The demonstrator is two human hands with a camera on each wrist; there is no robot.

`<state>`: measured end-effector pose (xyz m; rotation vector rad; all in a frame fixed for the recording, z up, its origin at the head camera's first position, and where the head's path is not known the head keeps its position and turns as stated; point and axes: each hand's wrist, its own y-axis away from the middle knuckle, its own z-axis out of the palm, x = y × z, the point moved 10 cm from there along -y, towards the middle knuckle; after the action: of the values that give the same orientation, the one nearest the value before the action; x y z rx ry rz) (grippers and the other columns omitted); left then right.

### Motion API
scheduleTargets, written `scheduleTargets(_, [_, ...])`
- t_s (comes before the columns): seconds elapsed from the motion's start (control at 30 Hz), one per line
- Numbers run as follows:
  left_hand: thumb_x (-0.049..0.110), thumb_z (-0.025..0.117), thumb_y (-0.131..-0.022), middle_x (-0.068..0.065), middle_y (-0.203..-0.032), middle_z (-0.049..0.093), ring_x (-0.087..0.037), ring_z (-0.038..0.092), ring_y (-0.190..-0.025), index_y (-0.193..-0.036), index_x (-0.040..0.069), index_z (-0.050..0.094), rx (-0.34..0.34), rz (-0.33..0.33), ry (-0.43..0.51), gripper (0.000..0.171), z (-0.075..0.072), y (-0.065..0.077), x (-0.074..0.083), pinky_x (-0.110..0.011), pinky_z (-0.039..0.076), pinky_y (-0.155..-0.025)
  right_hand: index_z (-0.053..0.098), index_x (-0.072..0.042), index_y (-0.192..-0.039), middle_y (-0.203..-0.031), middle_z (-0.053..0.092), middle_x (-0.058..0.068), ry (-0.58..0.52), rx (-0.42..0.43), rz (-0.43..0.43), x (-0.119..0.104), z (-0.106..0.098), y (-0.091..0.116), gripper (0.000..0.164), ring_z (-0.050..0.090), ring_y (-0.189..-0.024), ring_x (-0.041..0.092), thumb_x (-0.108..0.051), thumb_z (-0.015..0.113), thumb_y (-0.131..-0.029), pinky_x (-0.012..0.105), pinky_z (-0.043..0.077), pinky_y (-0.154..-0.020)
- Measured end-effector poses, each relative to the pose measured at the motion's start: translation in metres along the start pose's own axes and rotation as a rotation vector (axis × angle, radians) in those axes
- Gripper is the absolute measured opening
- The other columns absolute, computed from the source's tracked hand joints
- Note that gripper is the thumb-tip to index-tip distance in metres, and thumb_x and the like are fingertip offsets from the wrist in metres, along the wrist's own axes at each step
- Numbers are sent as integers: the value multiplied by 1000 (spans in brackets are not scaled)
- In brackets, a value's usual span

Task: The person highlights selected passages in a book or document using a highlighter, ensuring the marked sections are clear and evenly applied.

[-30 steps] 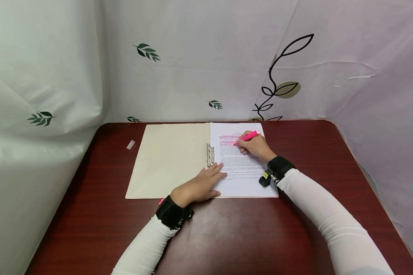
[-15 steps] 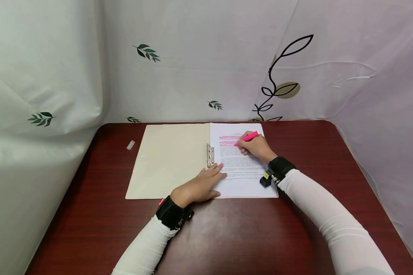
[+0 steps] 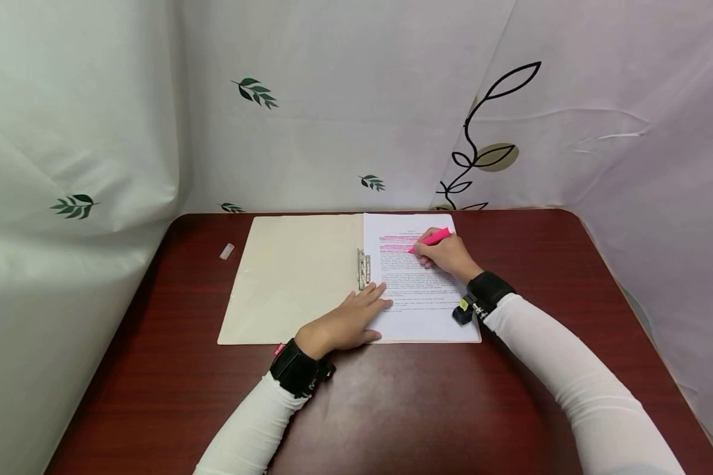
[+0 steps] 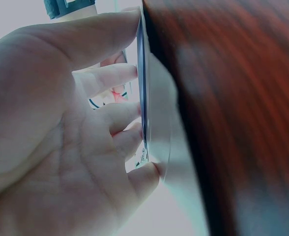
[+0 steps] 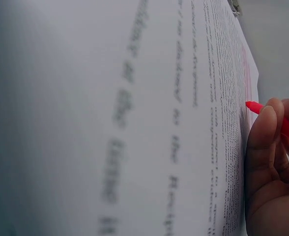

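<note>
A pink highlighter [image 3: 436, 237] is pinched in my right hand [image 3: 448, 256], its tip at the printed lines of a white sheet [image 3: 422, 323]. Pink strokes cover several lines near the top of that page. In the right wrist view the highlighter's tip [image 5: 253, 106] meets the paper beyond the thumb and fingers. My left hand [image 3: 347, 321] rests with fingers spread on the lower left of the sheet and on the cream folder [image 3: 297, 270] beneath. The left wrist view shows its fingertips [image 4: 130, 71] on the paper's surface. A metal clip [image 3: 364, 269] sits at the folder's fold.
A small whitish highlighter cap [image 3: 226, 251] lies on the dark red wooden table [image 3: 404, 409], left of the folder. The table's far edge meets a white curtain [image 3: 333, 99] with leaf prints. Each wrist wears a black strap with a camera.
My right hand has slid slightly rightward with the highlighter, and the pink stroke under its tip reaches a little farther along the line. The left hand stays in place.
</note>
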<state>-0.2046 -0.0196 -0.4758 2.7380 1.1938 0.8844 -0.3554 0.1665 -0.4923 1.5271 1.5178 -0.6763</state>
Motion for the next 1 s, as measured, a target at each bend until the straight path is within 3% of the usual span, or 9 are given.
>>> scheduleTargets(1.0, [24,66,-101,-17,-172,16,-36,12,-160,-156,8,42,19,9,-12,62,0,0,0,-59,18,-127,68,-7,-102,-73,69,4,5,-8,-8,4,-7,2,23,65,-60,11,-27,72,-94,21,58,-61])
